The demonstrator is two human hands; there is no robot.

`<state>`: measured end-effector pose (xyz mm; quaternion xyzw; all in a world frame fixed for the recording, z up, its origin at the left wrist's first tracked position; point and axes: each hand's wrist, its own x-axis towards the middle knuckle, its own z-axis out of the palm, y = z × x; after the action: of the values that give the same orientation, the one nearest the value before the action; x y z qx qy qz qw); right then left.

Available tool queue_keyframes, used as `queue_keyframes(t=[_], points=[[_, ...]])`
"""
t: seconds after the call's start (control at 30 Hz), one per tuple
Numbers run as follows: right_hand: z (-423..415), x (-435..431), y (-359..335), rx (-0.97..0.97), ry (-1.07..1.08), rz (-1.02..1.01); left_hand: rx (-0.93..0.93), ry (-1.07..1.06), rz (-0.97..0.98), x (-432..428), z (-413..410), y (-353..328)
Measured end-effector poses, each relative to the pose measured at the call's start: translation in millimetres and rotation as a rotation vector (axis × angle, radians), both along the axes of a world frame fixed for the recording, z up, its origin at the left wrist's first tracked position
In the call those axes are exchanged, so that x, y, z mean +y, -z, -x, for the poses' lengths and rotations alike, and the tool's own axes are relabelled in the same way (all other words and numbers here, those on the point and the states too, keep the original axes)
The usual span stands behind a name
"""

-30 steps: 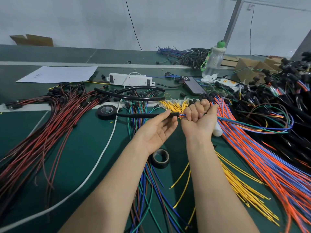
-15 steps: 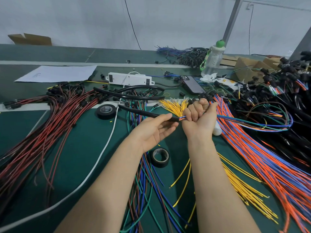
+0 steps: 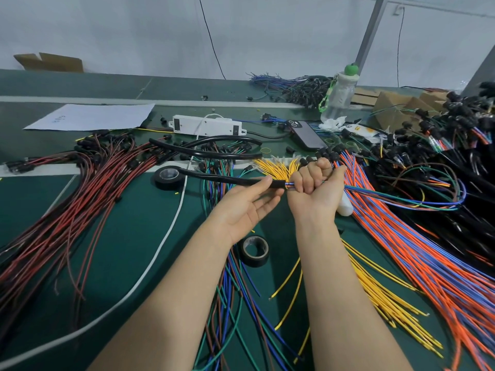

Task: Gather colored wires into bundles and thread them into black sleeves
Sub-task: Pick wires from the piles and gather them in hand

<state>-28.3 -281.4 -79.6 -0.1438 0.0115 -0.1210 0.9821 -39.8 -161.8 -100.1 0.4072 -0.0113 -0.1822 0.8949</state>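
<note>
My right hand [image 3: 314, 187] is fisted round a bundle of coloured wires [image 3: 396, 198] that trails off to the right. The bundle's end enters a black sleeve [image 3: 227, 179] just left of my fist. My left hand [image 3: 247, 207], palm up, pinches the sleeve's near end between thumb and fingertips. The sleeve runs left over a black tape roll [image 3: 168, 176]. Two more black sleeves [image 3: 214, 148] lie curved further back.
Red and brown wires [image 3: 80, 199] fan out at left, orange and blue wires [image 3: 417, 253] at right, yellow wires [image 3: 388, 298] and mixed wires [image 3: 235, 303] near me. A second tape roll [image 3: 255, 250], white power strip [image 3: 207, 125], phone [image 3: 306, 135], bottle [image 3: 340, 95] and white cable [image 3: 150, 266] lie around.
My left hand has slid along the sleeve up against my right fist. The sleeve's far end swung up off the table and now lies across the tape roll again.
</note>
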Motion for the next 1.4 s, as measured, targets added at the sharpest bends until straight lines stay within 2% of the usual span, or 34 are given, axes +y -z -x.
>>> queue_keyframes(t=[0.3,0.33,0.4,0.5,0.57,0.63,0.77,0.9,1.0,1.07,1.13,1.4], points=[[0,-3,1,0.037,0.008,0.016,-0.036,-0.086,0.014,5,-3,-2],[-1,-2,1,0.065,0.006,0.048,-0.066,-0.12,-0.046,5,-4,-3],[-3,1,1,0.158,0.014,0.167,-0.147,-0.203,-0.317,4,-4,-3],[-5,6,3,0.316,0.043,0.441,-0.251,-0.256,-0.659,2,-4,-3],[-6,7,5,0.358,0.02,0.597,-0.323,-0.186,-0.777,3,-3,-7],[-6,5,5,0.334,-0.025,0.705,-0.433,0.011,-0.911,7,1,-13],[-4,2,5,0.305,-0.126,0.867,-0.52,0.4,-0.97,15,10,-26],[-4,1,4,0.234,-0.134,0.888,-0.56,0.447,-1.121,23,11,-34],[-5,2,3,0.201,-0.165,0.876,-0.441,0.256,-1.024,15,8,-32],[-4,4,5,0.203,-0.2,0.863,-0.465,0.065,-0.96,4,8,-29],[-4,3,6,0.209,-0.193,0.849,-0.504,-0.023,-0.924,-2,7,-26],[-9,7,9,0.22,-0.113,0.807,-0.53,0.082,-1.051,10,5,-33]])
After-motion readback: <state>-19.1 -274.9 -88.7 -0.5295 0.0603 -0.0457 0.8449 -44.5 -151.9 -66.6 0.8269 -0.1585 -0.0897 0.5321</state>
